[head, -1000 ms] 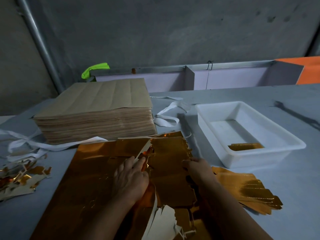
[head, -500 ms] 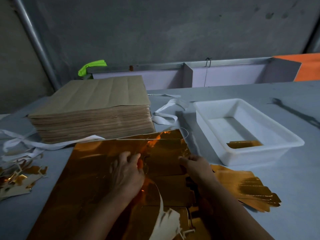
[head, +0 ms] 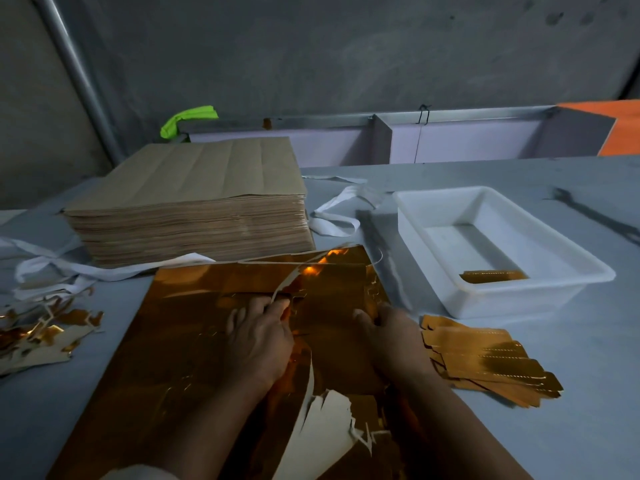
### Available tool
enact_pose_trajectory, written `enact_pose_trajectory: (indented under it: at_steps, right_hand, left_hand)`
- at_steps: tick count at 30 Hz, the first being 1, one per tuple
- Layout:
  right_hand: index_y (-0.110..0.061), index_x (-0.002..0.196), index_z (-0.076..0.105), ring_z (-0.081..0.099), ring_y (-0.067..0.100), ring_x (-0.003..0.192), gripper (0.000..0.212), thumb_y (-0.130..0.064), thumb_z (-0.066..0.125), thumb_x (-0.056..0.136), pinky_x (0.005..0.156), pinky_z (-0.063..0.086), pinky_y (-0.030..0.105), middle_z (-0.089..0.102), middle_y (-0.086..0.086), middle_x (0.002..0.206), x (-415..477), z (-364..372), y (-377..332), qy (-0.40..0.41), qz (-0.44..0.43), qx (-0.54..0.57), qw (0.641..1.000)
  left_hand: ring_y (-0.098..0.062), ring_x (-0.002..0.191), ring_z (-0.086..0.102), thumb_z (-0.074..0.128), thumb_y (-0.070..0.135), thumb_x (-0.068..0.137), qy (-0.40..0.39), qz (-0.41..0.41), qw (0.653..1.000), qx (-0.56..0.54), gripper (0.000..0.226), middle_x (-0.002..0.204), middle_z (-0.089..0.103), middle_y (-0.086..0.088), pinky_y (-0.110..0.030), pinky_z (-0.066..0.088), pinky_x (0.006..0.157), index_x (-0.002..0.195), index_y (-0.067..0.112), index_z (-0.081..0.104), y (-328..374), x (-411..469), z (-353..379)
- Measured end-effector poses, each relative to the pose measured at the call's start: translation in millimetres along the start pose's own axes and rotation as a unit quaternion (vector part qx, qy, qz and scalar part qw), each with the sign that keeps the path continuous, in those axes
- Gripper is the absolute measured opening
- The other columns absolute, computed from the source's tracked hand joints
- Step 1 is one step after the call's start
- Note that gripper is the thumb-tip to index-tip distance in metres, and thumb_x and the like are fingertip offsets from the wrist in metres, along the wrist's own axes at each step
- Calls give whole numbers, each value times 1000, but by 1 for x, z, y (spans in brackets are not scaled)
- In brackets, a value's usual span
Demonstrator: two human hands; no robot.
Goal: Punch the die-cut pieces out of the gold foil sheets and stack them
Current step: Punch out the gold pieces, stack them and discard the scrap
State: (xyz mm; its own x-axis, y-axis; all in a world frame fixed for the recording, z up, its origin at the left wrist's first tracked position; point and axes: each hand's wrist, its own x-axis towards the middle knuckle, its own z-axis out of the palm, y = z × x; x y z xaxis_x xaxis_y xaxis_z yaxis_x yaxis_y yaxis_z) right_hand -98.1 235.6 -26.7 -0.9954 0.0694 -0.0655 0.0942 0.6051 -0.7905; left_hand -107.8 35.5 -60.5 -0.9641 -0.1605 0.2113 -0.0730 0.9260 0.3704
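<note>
A large gold foil sheet (head: 173, 341) lies on the grey table in front of me, torn down its middle, with a white-backed strip (head: 322, 431) curling up near me. My left hand (head: 258, 339) lies on the sheet beside the tear, fingertips at the torn edge. My right hand (head: 388, 332) grips the sheet's right-hand part (head: 332, 289) at its right edge. A fanned stack of punched gold pieces (head: 485, 362) lies just right of my right hand.
A thick stack of brown-backed sheets (head: 187, 206) stands at the back left. At the right stands a white plastic tray (head: 519, 285) with a gold piece (head: 491, 276) inside. Gold scraps (head: 41, 334) lie at the left edge, with white straps (head: 339, 216) around the stack.
Both hands have shifted slightly away from me along the tear. The lifted foil flap near the sheet's far edge has moved, and the white-backed strip near me curls higher.
</note>
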Motion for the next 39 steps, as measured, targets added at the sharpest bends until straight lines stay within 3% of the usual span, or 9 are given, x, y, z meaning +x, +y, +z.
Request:
enact_pose_trajectory:
  at_steps: [3, 7, 15, 19, 22, 26, 30, 35, 39]
  right_hand:
    - [-20, 94, 58, 63, 16, 82, 19, -36, 50, 101, 72, 54, 32, 64, 2, 89, 0, 1, 7, 39, -10, 23, 999]
    - [-22, 89, 56, 65, 16, 77, 17, -33, 52, 101, 63, 51, 28, 66, 3, 85, -1, -6, 13, 45, 18, 100, 994]
    - [-21, 79, 58, 56, 9, 60, 31, -42, 50, 100, 59, 44, 26, 57, -3, 66, -8, -8, 9, -32, 12, 139, 990]
    - [-37, 90, 58, 58, 2, 78, 27, -54, 40, 100, 65, 42, 22, 58, -19, 85, -12, -9, 3, -57, 10, 206, 977]
    - [-33, 103, 59, 62, 8, 91, 26, -56, 49, 95, 80, 52, 28, 64, -12, 108, -14, -5, 6, -73, -10, 142, 987]
    - [-33, 89, 53, 62, 10, 88, 17, -44, 47, 101, 77, 53, 28, 63, -8, 99, -12, -1, 8, -62, -35, 56, 996]
    - [-36, 107, 57, 66, 15, 95, 14, -44, 48, 101, 85, 56, 38, 67, -9, 102, -10, -7, 12, -46, 4, 175, 984]
    - [-34, 99, 62, 73, 9, 77, 12, -40, 52, 99, 69, 54, 26, 75, -17, 79, -8, -14, 15, -50, 48, 296, 953]
    - [-29, 103, 61, 74, 17, 74, 15, -42, 55, 97, 63, 54, 28, 77, -6, 79, -5, -21, 14, -54, 96, 345, 932]
  left_hand:
    - [-14, 133, 33, 39, 33, 99, -1, -10, 1000, -9, 44, 142, 40, 11, -43, 18, 120, 142, 42, 41, 0, 0, 0]
    - [-15, 135, 34, 41, 35, 99, -10, -2, 1000, 15, 45, 143, 39, 8, -44, 17, 120, 143, 41, 38, 0, 0, 0]
    - [-15, 135, 34, 39, 35, 98, -12, -5, 1000, 27, 45, 144, 39, 8, -43, 14, 120, 143, 41, 38, 3, 1, -2]
    - [-16, 135, 33, 41, 34, 98, -4, -6, 1000, 13, 44, 144, 40, 9, -42, 15, 120, 142, 40, 41, 3, 0, -2]
    - [-15, 135, 33, 41, 35, 98, -6, -2, 1000, 10, 44, 144, 39, 8, -42, 15, 120, 142, 40, 41, 2, 0, -1]
    - [-15, 135, 33, 39, 35, 99, -4, 1, 1000, 19, 44, 145, 38, 8, -42, 15, 120, 142, 40, 41, 1, 0, -2]
    - [-16, 136, 33, 45, 36, 98, -9, 22, 998, 57, 47, 145, 37, 7, -43, 19, 120, 145, 37, 38, 2, -1, -2]
    - [-16, 136, 33, 45, 34, 98, -8, 14, 999, 44, 48, 146, 36, 7, -42, 17, 120, 145, 38, 36, 3, -1, -5]
    - [-16, 137, 32, 48, 36, 97, -14, 16, 999, 38, 48, 146, 36, 7, -44, 17, 120, 144, 40, 38, 3, -2, -4]
